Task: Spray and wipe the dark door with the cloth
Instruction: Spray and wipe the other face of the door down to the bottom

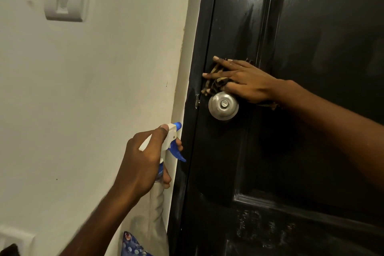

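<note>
The glossy dark door [311,27] fills the right side of the view, with a round metal knob [223,105] near its left edge. My right hand [243,81] lies flat with straight fingers on a dark patterned cloth [214,85], pressing it against the door just above the knob. My left hand [143,162] grips the neck of a spray bottle [171,141] with a white head and blue trigger, its blue nozzle pointing toward the door edge below the knob.
A pale wall [114,79] with a white light switch [67,0] stands left of the door frame. A pale cloth [155,214] hangs below the bottle. A blue patterned item [133,245] shows at the bottom edge.
</note>
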